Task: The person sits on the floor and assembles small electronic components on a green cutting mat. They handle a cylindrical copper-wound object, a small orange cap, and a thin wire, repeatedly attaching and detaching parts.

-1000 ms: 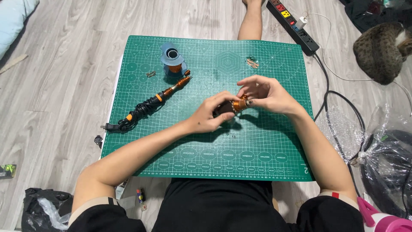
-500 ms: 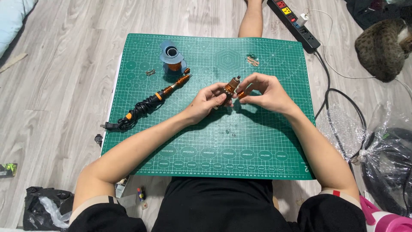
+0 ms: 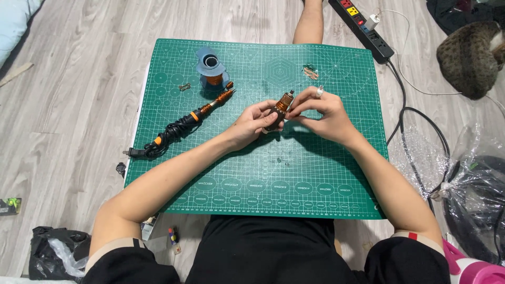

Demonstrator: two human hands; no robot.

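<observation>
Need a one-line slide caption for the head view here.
Both hands, left hand and right hand, hold a small copper-wound part over a green cutting mat, soldering iron lying alongside.

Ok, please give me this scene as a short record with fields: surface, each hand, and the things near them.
surface: green cutting mat on a wooden floor
left hand: grips a small orange-brown cylindrical part
right hand: fingertips pinch the top of the same part
near left hand: soldering iron with coiled cord, blue spool of copper wire
off the mat: power strip, cat
</observation>
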